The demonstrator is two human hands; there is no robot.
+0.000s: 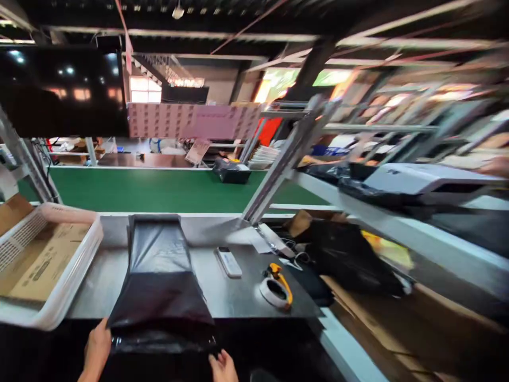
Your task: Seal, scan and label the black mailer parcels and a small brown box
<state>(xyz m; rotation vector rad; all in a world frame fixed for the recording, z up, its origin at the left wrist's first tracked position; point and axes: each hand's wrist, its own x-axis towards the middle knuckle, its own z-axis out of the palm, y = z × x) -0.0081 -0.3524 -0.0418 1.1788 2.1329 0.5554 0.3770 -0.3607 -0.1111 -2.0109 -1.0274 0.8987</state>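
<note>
A black plastic mailing bag (161, 292) lies lengthwise on the metal table (99, 276), its near end hanging past the front edge. My left hand (98, 342) pinches the bag's near left corner. At the near right corner, the fingers of my right hand (223, 366) are closed on the bag too; part of that hand is cut off by the frame's bottom. Right of the bag lies a white handheld device (229, 262) with a small dark screen. Further right sits a tape dispenser (277, 286) with a yellow handle and a white roll.
A white plastic basket (95, 233) with flat cardboard stands at the left. Behind the table runs a green conveyor belt (170, 185) carrying a dark package (231, 171). A slanted metal post (274, 170) and a shelf with a white printer (429, 178) border the right side.
</note>
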